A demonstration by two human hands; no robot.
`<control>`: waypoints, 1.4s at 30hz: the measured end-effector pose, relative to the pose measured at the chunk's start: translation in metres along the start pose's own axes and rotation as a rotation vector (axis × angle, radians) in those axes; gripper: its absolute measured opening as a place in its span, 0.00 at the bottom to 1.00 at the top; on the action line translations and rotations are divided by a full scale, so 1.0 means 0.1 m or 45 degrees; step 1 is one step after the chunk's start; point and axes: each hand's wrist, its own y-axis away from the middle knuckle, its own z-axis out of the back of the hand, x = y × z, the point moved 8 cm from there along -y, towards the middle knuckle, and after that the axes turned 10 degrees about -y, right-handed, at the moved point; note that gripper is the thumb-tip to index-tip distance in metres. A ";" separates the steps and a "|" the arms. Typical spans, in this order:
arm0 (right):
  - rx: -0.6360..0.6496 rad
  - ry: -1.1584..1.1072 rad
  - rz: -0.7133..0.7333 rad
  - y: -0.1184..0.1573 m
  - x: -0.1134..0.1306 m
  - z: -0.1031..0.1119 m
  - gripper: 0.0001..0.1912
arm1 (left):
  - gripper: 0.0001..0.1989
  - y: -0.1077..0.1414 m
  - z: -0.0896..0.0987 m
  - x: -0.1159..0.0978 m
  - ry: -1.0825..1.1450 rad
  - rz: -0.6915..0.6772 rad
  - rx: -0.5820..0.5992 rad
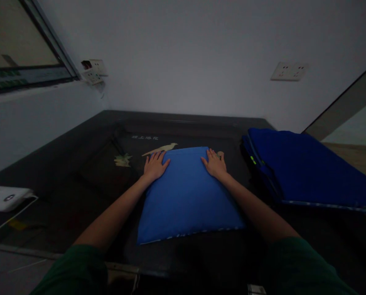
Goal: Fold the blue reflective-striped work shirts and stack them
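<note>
A light blue folded cloth (187, 192) lies flat on the dark table in front of me, its near edge showing a thin patterned trim. My left hand (155, 166) rests with spread fingers on the cloth's far left corner. On the far right corner, my right hand (215, 163) lies flat, fingers apart. Neither hand grips the cloth; both press on it from above. What is under the palms is hidden.
To the right sits a stack of darker blue folded fabric (308, 168). A white device (7, 198) with a cable stands at the left edge of the dark table (90, 143). Wall sockets (289, 71) are on the wall behind; a window (19, 41) is at upper left.
</note>
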 end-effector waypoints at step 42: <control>0.241 0.021 0.668 2.10 0.27 0.10 0.35 | 0.41 2.19 0.14 -0.70 -0.195 -0.778 0.151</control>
